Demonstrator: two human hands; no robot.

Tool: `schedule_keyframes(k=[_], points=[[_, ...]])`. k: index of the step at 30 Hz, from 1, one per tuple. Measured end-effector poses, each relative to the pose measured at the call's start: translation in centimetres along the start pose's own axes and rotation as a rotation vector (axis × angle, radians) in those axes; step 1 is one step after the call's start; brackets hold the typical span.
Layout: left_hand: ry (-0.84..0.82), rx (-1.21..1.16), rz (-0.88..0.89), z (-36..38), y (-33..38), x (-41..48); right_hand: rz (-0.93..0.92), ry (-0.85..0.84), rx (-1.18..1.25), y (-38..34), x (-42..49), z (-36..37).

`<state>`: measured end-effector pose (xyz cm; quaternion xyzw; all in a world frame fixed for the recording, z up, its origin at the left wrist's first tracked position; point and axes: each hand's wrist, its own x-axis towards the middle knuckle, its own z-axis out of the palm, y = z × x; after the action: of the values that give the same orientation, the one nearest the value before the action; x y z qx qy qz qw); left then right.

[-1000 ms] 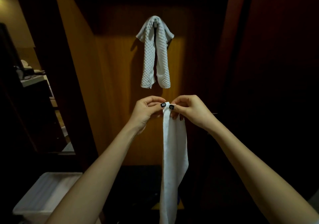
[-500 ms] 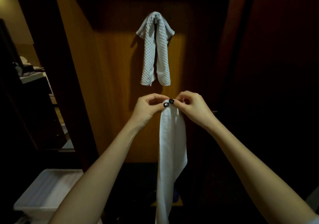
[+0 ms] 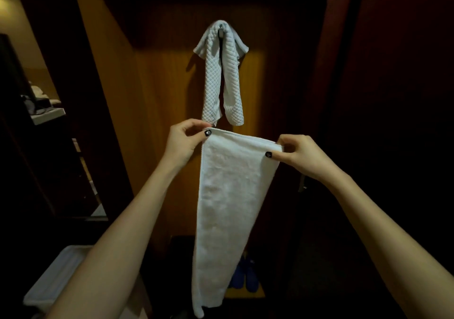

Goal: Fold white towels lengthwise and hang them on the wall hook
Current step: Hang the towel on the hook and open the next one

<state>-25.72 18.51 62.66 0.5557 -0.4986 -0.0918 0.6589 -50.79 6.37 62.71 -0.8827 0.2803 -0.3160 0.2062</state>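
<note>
Now pulled apart, left hand (image 3: 183, 139) and right hand (image 3: 302, 154) each pinch a top corner, so towel (image 3: 231, 195) hangs spread flat below the hook (image 3: 221, 26), probably squaring the fold, not yet hung.

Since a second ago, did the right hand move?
Yes: the right hand moved rightward, farther from the white quilted towel on the wall hook, spreading the smooth white towel it pinches.

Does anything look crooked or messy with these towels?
The quilted towel on the hook hangs bunched, corners flaring out near the top. The plain towel tilts, top edge lower at the right hand.
</note>
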Motion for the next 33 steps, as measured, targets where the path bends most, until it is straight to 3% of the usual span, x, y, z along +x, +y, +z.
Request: schedule_keyframes(k=[12,20,24,29,33], points=[[0.092,0.096,0.001,0.2,-0.1,-1.2,0.009,0.282,0.137,-0.6,1.3,1.2],[0.068,0.262,-0.056,2.1,-2.4,-2.8,0.190,0.240,0.071,1.2,0.4,1.9],[-0.083,0.088,-0.174,3.6,-2.7,-3.7,0.230,0.209,0.138,1.2,-1.0,2.4],[-0.033,0.085,-0.239,5.3,-3.1,-4.8,0.274,0.191,0.217,0.8,-2.6,3.2],[-0.067,0.058,-0.191,6.7,-2.7,-5.1,0.246,-0.017,0.433,-0.5,-2.7,3.1]])
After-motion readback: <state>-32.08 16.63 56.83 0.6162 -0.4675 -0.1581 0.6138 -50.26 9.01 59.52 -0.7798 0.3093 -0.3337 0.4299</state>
